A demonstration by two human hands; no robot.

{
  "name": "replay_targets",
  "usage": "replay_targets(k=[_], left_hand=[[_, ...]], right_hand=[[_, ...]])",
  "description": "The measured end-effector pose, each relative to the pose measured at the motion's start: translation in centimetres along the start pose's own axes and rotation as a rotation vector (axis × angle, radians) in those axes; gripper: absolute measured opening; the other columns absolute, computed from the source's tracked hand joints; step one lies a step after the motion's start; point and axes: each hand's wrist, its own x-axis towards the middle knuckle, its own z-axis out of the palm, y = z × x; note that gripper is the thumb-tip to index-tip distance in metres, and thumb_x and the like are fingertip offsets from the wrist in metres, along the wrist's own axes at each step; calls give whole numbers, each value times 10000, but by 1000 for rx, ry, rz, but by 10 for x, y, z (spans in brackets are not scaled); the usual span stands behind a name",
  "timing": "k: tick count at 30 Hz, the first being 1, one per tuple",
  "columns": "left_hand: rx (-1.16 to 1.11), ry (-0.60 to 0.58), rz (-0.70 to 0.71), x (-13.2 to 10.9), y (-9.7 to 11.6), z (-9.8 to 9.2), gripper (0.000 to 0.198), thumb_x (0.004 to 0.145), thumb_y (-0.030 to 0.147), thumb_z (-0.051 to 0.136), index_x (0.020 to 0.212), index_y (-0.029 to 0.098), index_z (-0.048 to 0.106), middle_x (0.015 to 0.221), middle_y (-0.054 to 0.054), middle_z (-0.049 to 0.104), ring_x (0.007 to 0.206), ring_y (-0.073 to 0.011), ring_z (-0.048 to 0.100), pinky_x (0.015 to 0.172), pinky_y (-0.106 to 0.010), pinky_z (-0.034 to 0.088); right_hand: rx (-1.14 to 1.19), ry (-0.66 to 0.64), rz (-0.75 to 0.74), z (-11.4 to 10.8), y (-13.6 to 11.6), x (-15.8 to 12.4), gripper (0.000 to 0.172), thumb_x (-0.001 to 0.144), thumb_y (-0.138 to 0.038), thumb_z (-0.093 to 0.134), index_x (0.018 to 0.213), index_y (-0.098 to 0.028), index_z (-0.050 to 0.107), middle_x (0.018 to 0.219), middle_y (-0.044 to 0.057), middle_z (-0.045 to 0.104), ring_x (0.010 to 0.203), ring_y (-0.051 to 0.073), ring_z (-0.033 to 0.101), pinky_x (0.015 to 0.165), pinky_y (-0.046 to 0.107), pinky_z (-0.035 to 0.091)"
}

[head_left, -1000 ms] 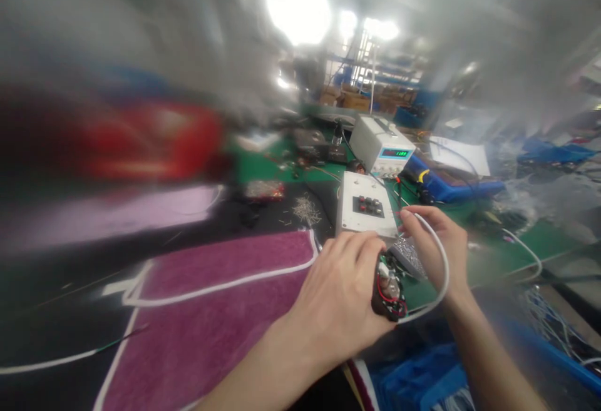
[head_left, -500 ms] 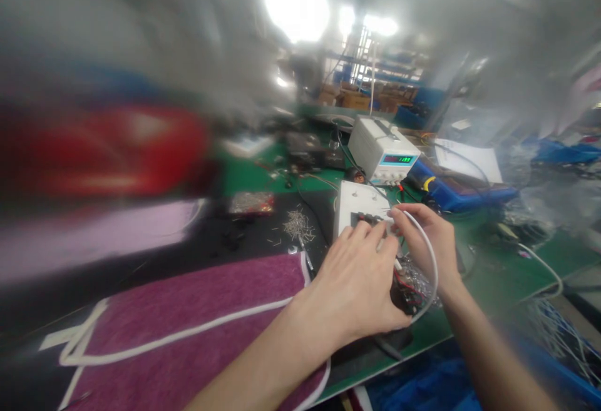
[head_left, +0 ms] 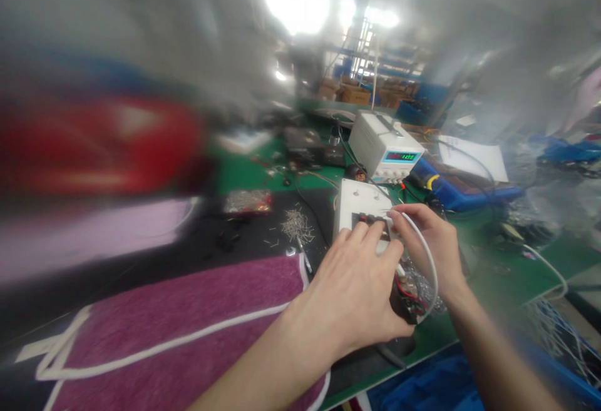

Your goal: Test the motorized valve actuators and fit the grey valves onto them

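My left hand (head_left: 352, 289) lies across a white box (head_left: 348, 201) on the bench, fingers bent at the row of dark clips or switches (head_left: 367, 218) on its top. The thumb reaches down to the box's near end, beside red and black wires (head_left: 408, 298); what lies under the palm is hidden. My right hand (head_left: 429, 245) pinches the end of a white cable (head_left: 428, 254) at the box's right edge. Thin bare wire ends show at those fingertips. The cable loops down toward my left thumb.
Beyond the box stands a power supply (head_left: 382, 148) with a lit display. A purple cloth (head_left: 188, 317) with a white edge lies at left. Small metal pins (head_left: 297, 226) are heaped near it. A blue tray (head_left: 455, 192) sits at right.
The view has shifted slightly, and the display's digits differ. Both hands keep nearly the same pose, with the white cable still at the box's right edge.
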Motion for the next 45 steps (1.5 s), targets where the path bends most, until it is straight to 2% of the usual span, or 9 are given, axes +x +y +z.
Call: replay_targets(k=[9,12,14,17,22,29,35,42,45], left_hand=[[19,-12,22,-2,-2,-3,768,687,555,854,1305,177,599,1518,-134,503,1323,-336,497,1163,-505,434],[26,-17,13,-4,-1,-5,777,678,521,868,1321,181,592,1597,-154,416,1362,-347,477,1170,-494,426],[34,-9,-3,-6,0,-6,761,699,506,852,1333,180,586,1623,-166,376,1393,-349,459,1180,-482,417],[61,11,-19,-7,0,-7,732,724,520,825,1331,187,588,1572,-159,434,1386,-340,463,1175,-479,418],[92,13,-14,-6,0,-9,709,712,551,833,1279,189,608,1477,-147,512,1317,-331,500,1133,-491,447],[86,0,-10,-6,-1,-10,725,691,569,863,1261,205,604,1495,-149,512,1318,-337,516,1140,-504,435],[107,6,8,-8,-3,-10,780,680,578,871,1300,198,590,1514,-158,507,1326,-341,520,1154,-515,423],[99,25,-31,-12,-4,-14,716,695,508,863,1281,199,592,1534,-140,471,1272,-332,525,1081,-470,478],[93,19,-52,-13,-4,-16,698,706,530,851,1267,204,595,1487,-135,507,1239,-335,537,1056,-490,486]], right_hand=[[-47,-15,-31,3,-3,-2,169,998,-402,744,1059,-249,784,961,-26,740,773,161,675,691,262,494],[0,-9,1,5,-3,-2,157,1006,-402,746,1055,-257,782,976,-31,738,788,154,670,691,247,489],[59,-5,22,8,-3,-1,161,1015,-408,746,1059,-257,782,1010,-26,741,852,159,685,740,238,504],[159,-15,44,11,-2,2,176,1019,-409,749,1055,-239,777,1041,-9,744,933,171,702,822,238,526],[216,-22,56,15,3,6,215,1001,-406,769,1029,-194,749,1008,20,737,894,181,694,802,255,529],[105,-58,-43,15,2,6,171,1034,-387,704,1061,-219,718,1039,4,720,909,188,676,811,299,515],[-15,-107,-128,14,-9,8,168,1037,-383,675,1056,-224,725,992,-3,717,807,186,668,791,331,485],[22,-127,-113,15,-8,8,145,1035,-373,677,1067,-240,725,1045,-18,709,913,181,671,810,301,492],[56,-129,-67,17,-7,9,156,1033,-386,678,1065,-240,725,1066,-20,710,944,179,666,825,288,490]])
